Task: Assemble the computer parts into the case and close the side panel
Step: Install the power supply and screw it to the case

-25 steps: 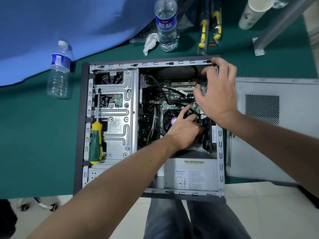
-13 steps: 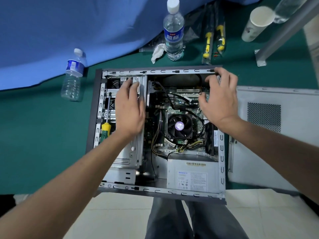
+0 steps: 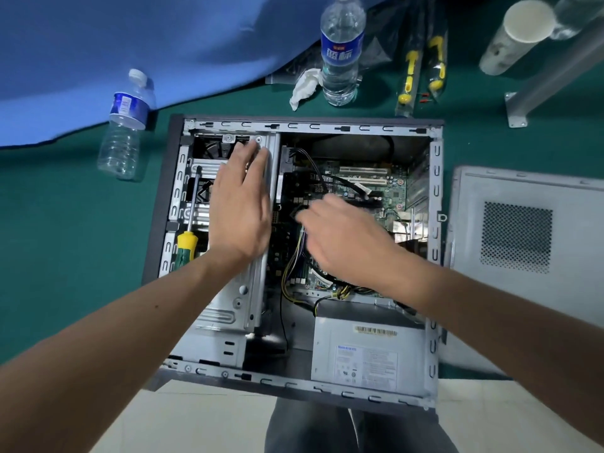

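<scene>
The computer case (image 3: 436,204) lies on its side on the green table (image 3: 65,230), open side up, its near edge hanging over the table's front edge. The left hand (image 3: 240,207) lies flat on the metal drive cage (image 3: 242,302) in the left half of the case, fingers straight and together, pointing toward the far wall. The right hand (image 3: 346,237) reaches in over the circuit board (image 3: 359,181), its fingers stretched toward the black cables (image 3: 330,178) near the middle (the hand is blurred, so I cannot tell whether it pinches a cable or only touches one). A screwdriver (image 3: 187,246) with a yellow and green handle rests along the left side of the cage, just beside the left wrist. The grey power supply (image 3: 366,354) sits in the near right corner of the case. The side panel (image 3: 523,256) lies flat on the table just to the right of the case, off it, vent grille up. Beyond the case stand a water bottle (image 3: 341,50) with a crumpled tissue (image 3: 304,86) beside it and a paper cup (image 3: 516,34); another bottle (image 3: 125,125) stands to the left, at the edge of a blue cloth (image 3: 130,37).
</scene>
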